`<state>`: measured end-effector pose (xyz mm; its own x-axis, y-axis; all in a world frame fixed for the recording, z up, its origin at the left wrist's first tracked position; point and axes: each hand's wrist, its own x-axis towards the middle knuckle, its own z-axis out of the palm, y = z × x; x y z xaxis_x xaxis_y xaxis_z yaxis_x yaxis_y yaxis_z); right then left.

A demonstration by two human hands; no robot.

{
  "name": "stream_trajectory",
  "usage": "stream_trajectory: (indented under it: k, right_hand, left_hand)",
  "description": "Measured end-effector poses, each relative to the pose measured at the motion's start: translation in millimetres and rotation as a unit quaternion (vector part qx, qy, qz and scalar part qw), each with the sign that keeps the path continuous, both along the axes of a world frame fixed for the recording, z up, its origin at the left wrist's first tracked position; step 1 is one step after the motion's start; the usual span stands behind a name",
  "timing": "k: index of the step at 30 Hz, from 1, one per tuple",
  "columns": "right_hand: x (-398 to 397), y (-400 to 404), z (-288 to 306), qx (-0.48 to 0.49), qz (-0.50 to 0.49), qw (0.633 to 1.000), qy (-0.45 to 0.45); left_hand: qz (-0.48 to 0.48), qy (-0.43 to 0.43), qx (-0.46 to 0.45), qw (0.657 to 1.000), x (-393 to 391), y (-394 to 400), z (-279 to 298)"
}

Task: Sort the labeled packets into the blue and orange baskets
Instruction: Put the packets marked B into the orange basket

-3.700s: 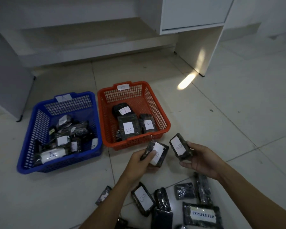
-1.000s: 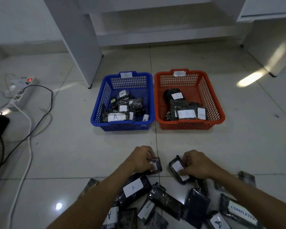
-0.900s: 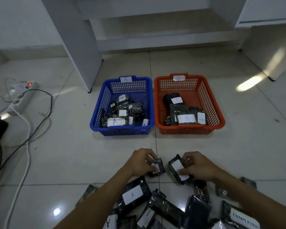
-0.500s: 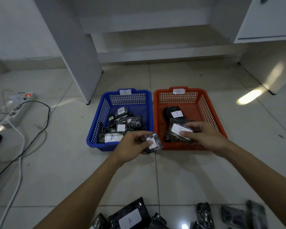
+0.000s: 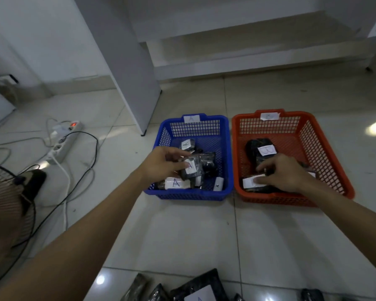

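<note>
Blue basket (image 5: 225, 153) holds the left hand (image 5: 161, 165) pinching an A-labelled packet (image 5: 191, 169); right hand (image 5: 280, 172) fingers rest on packets in the orange basket (image 5: 326, 153).

Dim, bluish indoor light leaves the tiled floor (image 5: 182, 235) grey, with bright glare patches at the right edge and bottom, soft hand shadows, slight overall blur, and wide-angle bending toward the frame edges.

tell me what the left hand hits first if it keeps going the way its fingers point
Probably the A-labelled packet at its fingertips, over the blue basket; the left hand seems already touching it, though depth is unclear.
</note>
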<state>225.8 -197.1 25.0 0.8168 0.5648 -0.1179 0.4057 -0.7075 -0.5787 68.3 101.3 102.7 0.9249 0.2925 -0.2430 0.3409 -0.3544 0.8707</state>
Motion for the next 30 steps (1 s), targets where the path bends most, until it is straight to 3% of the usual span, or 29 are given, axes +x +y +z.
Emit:
stream_trajectory:
  k: [7, 12, 15, 20, 26, 30]
  right_hand:
    - [1.9, -1.4, 5.2, 0.061, -0.025, 0.998, 0.008]
    - [3.2, -9.1, 4.5, 0.071, -0.026, 0.997, 0.013]
    - [4.0, -14.6, 3.2, 0.076, -0.022, 0.997, 0.006]
    - [4.1, -18.8, 1.1, 0.07, -0.025, 0.997, 0.001]
    - [0.2, -18.2, 3.6, 0.08, -0.029, 0.996, 0.011]
    - [-0.5, -17.8, 5.4, 0.079, -0.031, 0.996, 0.019]
  left_hand:
    - [0.021, 0.052, 0.089, 0.994, 30.3, 35.7, -3.8]
    - [0.028, 0.05, 0.027, 0.998, 64.4, 16.6, -29.7]
    - [-0.037, 0.066, 0.044, 0.996, 87.5, 4.3, -40.1]
    - [-0.146, 0.075, 0.239, 0.957, 106.8, -15.7, -49.9]
    - [-0.218, 0.139, 0.149, 0.954, 106.0, -23.3, -59.4]
    - [-0.236, 0.116, 0.267, 0.927, 110.3, -27.5, -56.9]
